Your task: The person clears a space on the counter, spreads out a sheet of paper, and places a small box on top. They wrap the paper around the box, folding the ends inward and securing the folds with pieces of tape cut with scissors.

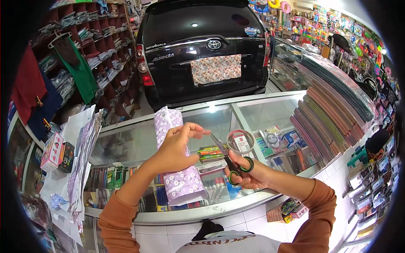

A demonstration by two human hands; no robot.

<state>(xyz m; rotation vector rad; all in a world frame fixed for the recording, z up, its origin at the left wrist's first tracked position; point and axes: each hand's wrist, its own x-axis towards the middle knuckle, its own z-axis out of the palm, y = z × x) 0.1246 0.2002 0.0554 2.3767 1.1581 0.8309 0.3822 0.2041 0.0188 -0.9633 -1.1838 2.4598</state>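
My right hand (252, 172) grips a pair of scissors (228, 158) with black and green handles. Their blades point up and left, toward the fingertips of my left hand. My left hand (179, 145) is over a lilac floral-paper roll or wrapped package (185, 185), its fingers curved and thumb apart. I see nothing held in it, though something thin and clear could escape notice. The floral package lies lengthwise on the glass counter, partly hidden by my left hand and forearm. Just beyond the scissors is a roll of clear tape (252, 145).
The glass display counter (219, 213) holds pens and stationery beneath its top. Stacked paper sheets (86, 143) and small boxes (52, 152) stand at left. Folded coloured sheets (325, 122) are piled at right. A black car (168, 78) is parked behind the counter.
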